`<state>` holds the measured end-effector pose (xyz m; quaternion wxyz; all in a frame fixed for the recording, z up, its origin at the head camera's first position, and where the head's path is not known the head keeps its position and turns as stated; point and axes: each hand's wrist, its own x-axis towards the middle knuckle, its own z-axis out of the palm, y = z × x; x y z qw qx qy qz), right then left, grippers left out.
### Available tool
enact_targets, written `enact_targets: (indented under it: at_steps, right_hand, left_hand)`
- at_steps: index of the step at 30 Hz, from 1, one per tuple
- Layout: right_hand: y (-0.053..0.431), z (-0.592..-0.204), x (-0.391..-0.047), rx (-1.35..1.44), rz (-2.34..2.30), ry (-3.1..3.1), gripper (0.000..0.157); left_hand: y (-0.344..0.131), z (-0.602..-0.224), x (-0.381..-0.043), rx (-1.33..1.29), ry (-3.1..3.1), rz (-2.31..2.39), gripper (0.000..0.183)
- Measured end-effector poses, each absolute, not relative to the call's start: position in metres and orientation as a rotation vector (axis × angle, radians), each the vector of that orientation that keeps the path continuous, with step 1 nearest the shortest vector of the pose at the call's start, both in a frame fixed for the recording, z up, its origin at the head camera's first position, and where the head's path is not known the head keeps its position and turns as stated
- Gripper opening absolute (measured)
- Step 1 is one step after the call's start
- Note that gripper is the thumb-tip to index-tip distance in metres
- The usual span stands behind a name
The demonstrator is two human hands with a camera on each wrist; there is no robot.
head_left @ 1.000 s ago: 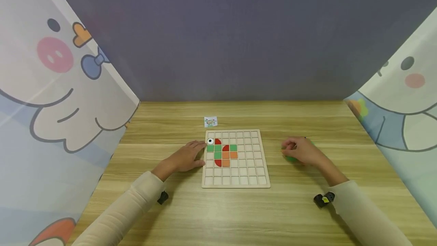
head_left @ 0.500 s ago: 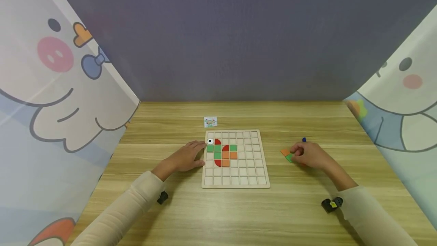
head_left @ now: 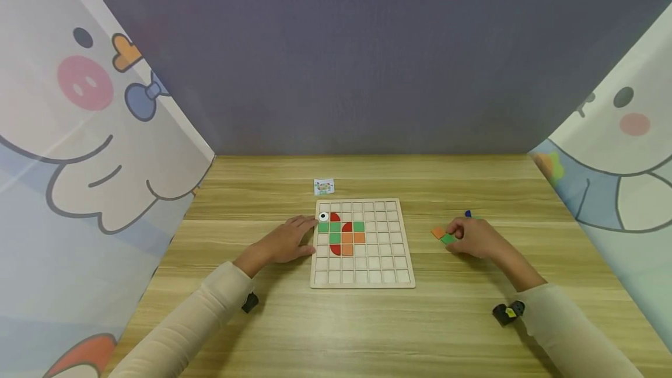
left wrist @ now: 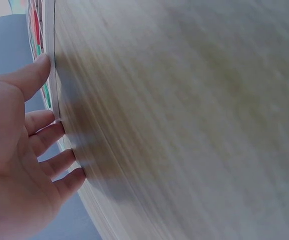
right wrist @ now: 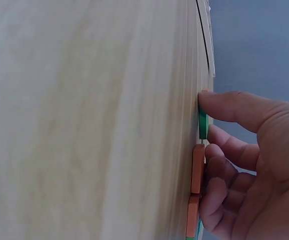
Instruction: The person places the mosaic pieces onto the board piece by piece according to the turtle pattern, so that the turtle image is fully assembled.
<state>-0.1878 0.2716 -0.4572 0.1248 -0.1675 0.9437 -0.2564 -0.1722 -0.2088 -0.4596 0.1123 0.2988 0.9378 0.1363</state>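
Note:
My left hand [head_left: 286, 242] rests on the table with its fingertips and thumb at the left edge of a square wooden grid board [head_left: 387, 277]. Red, green and orange tiles and a white eye tile [head_left: 324, 216] lie in the board's left cells. To the right of the board, my right hand [head_left: 475, 239] pinches a green square tile [right wrist: 203, 120] between thumb and index finger, low at the tabletop. An orange tile [head_left: 438, 232] lies just left of it. Under the curled fingers in the right wrist view are more orange-red tiles [right wrist: 198, 169], mostly hidden in the head view.
A small picture card [head_left: 324, 186] lies behind the board's left corner. A dark blue piece [head_left: 468, 213] sits behind my right hand. A grey wall [head_left: 367, 74] rises at the table's back, with cartoon-printed panels at both sides.
My right hand has shifted to the right, away from the orange tile, then settled at the green tile, uncovering the orange tile and the blue piece. My left hand and the board stay put.

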Motion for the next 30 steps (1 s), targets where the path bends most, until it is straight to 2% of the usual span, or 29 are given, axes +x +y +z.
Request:
enact_targets:
  at_steps: [8,30]
  right_hand:
    - [0.2719,-0.4574,-0.1869,-0.446,-0.776,2.752,0.025]
    - [0.2752,-0.4611,-0.1888,-0.544,-0.752,2.804,0.022]
  left_hand:
    - [-0.2086,-0.4598,-0.1720,0.872,2.754,0.398,0.070]
    - [-0.2079,-0.4622,-0.1717,0.876,2.754,0.411,0.070]
